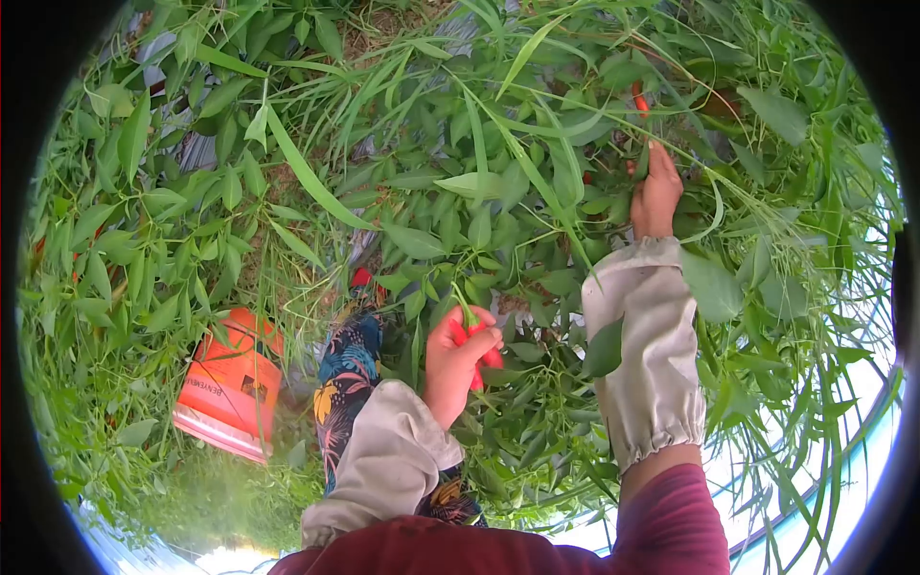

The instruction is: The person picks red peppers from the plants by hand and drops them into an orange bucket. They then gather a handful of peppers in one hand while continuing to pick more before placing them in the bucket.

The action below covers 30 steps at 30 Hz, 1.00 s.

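Note:
Red peppers (491, 357) with green stems are held in my left hand (452, 369), its fingers wrapped round them, low in the middle of the view. My right hand (656, 196) reaches into the leaves at the upper right. Just beyond its fingertips hangs another red pepper (639, 99). The fingers are pressed together near a leaf, and what they hold, if anything, is hidden.
An orange-red bucket (230, 388) stands tilted among the plants at the left. Dense pepper plants (412, 240) and long grass blades (309, 172) surround both hands. Patterned cloth (347, 369) covers my leg beside my left forearm.

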Each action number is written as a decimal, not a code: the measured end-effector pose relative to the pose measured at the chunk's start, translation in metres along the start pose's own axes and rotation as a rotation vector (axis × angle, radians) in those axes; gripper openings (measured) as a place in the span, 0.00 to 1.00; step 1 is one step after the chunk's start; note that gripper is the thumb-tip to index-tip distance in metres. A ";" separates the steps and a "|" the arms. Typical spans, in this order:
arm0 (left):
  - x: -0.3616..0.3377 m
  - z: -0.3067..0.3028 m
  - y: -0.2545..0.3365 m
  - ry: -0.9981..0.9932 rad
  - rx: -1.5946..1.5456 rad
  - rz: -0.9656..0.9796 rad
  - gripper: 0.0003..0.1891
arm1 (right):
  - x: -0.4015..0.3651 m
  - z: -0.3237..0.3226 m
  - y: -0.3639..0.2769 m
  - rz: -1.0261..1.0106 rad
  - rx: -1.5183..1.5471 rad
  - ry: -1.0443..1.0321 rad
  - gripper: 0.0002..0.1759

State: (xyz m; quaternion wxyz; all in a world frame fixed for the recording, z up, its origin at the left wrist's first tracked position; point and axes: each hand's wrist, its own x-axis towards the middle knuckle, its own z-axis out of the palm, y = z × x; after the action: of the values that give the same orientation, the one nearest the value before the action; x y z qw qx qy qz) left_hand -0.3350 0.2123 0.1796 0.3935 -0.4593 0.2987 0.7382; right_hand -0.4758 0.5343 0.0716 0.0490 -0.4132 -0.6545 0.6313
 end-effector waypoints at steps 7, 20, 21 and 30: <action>-0.001 -0.002 -0.005 -0.021 0.012 0.034 0.07 | -0.048 0.011 -0.008 -0.154 -0.361 -0.074 0.15; -0.010 -0.012 -0.016 -0.037 -0.009 0.117 0.06 | -0.102 0.002 0.016 -0.125 -0.251 0.026 0.18; -0.011 -0.013 -0.018 -0.031 -0.002 0.127 0.06 | -0.102 -0.003 0.022 -0.169 -0.238 0.033 0.18; -0.018 -0.024 -0.040 -0.071 0.041 0.158 0.07 | -0.141 -0.029 0.056 -0.679 -1.104 -0.121 0.20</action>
State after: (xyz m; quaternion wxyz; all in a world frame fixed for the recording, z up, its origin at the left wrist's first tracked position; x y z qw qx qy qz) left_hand -0.2851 0.2079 0.1827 0.3538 -0.3999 0.3348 0.7764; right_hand -0.3403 0.4644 0.0932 -0.0106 -0.1114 -0.9784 0.1735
